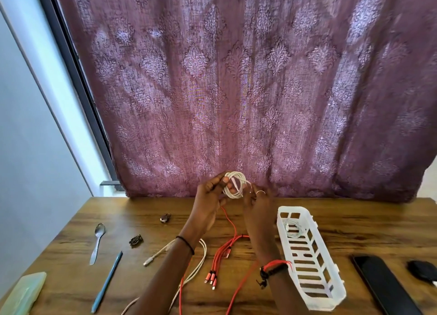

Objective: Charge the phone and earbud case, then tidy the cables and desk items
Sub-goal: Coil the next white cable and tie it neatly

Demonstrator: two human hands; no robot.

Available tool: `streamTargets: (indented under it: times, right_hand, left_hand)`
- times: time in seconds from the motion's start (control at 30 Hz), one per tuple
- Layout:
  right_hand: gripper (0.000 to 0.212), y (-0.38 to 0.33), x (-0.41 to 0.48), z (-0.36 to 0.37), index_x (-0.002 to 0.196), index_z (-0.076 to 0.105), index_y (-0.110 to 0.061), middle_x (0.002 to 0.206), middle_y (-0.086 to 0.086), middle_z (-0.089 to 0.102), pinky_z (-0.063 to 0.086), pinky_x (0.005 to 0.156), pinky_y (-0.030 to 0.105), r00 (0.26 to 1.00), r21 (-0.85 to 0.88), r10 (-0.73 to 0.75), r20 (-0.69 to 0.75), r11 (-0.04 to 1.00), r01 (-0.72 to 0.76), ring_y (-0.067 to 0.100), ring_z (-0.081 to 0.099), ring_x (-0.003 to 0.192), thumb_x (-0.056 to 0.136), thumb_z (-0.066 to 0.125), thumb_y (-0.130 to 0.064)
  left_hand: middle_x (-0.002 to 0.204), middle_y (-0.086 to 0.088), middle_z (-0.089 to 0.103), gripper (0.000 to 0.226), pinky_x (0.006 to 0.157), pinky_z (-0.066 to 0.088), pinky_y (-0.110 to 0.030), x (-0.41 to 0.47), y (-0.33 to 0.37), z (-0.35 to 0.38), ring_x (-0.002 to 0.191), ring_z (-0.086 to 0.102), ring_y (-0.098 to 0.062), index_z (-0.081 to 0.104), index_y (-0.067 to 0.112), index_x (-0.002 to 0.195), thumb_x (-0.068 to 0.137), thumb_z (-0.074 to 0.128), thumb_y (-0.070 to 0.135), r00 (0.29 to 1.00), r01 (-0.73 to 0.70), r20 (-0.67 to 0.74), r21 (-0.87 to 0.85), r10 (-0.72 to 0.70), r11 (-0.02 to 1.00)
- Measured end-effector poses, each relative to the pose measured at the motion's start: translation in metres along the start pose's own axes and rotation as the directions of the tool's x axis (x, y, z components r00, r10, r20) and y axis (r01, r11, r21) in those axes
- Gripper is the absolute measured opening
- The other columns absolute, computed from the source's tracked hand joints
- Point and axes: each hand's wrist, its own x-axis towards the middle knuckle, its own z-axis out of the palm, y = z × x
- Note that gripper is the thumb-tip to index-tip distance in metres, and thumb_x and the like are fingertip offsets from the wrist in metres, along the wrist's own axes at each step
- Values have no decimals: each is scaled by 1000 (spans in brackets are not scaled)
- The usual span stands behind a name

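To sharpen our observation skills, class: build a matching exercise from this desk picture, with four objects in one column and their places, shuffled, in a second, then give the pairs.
Objects
1. spoon
2. coiled white cable
3. phone
4. red cable

Places
A. right of the white basket
B. held by the left hand and right hand
C. left of the blue pen
D. lying on the desk between the forearms

Pairs: 1-C, 2-B, 3-A, 4-D
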Motion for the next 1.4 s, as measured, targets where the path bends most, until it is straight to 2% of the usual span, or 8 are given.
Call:
streamTargets:
  times: [0.13, 0.37, 0.53, 0.77, 0.9, 1.0, 1.27, 1.4]
  right_hand:
    - [31, 3, 6, 2, 91, 66, 8, 101, 26, 64, 41, 82, 33, 985, 7, 146, 93, 989, -147, 37, 58, 99, 89, 61, -22]
    - [32, 20, 16, 1, 79, 64, 7, 79, 24, 67, 17, 55, 28, 955, 40, 250, 160, 965, -259, 34, 59, 73, 89, 60, -23]
    - [32, 24, 14, 4, 81, 64, 11, 81, 27, 66, 20, 54, 29, 949, 48, 249, 192, 964, -263, 35, 59, 74, 91, 55, -18]
    - [34, 23, 17, 9, 90, 65, 8, 90, 26, 66, 37, 67, 34, 895, 167, 307, 324, 913, -373, 29, 59, 82, 95, 51, -22]
    - [32, 26, 17, 13, 79, 69, -6, 77, 13, 68, 44, 70, 40, 847, 375, 334, 413, 785, -492, 20, 56, 75, 85, 61, -36]
    - [21, 18, 19, 5, 74, 71, -14, 74, -2, 71, 45, 72, 30, 812, 509, 311, 493, 654, -560, 11, 61, 74, 90, 58, -19]
    - [18, 14, 24, -4, 87, 60, -6, 62, 2, 69, 56, 51, 23, 629, 614, 256, 734, 143, -776, 11, 68, 57, 94, 47, -16]
    - [12, 13, 22, -6, 81, 64, -16, 65, -5, 69, 50, 61, 23, 670, 567, 257, 696, 375, -733, 6, 65, 63, 89, 56, -11]
  left_hand:
    - [72, 3, 65, 25, 68, 54, -22, -5, -5, 9, 68, 61, -9, 62, 5, 115, 95, 47, 7, 998, -48, 52, 33, 46, 998]
    - [71, 3, 63, 24, 67, 55, -23, -10, -16, 15, 70, 61, -7, 61, 1, 113, 95, 46, 7, 995, 41, 86, 36, -44, 999]
    - [95, -16, 58, 21, 66, 56, -24, -8, -24, 12, 85, 59, -21, 64, 5, 104, 97, 43, 8, 997, 70, 34, 58, -72, 996]
    - [82, 3, 70, 21, 68, 51, -20, -8, -18, 4, 78, 65, -9, 64, 10, 100, 97, 43, 8, 996, -16, 84, 207, -2, 978]
    - [87, 1, 68, 21, 79, 49, -30, -1, -17, 0, 84, 61, -12, 64, 22, 95, 96, 47, 9, 986, -160, 23, 443, 167, 882]
    - [89, 1, 68, 15, 79, 49, -30, 3, -14, -3, 84, 62, -9, 62, 21, 97, 95, 50, 12, 971, -209, 27, 587, 239, 782]
    - [90, -1, 66, 16, 66, 41, -4, 6, -23, 0, 71, 58, 11, 62, 3, 104, 94, 52, 10, 948, -228, 2, 700, 318, 677]
    - [92, -1, 65, 18, 65, 38, -1, 4, -23, 8, 78, 58, 2, 62, 1, 107, 92, 52, 5, 939, -238, 6, 732, 344, 638]
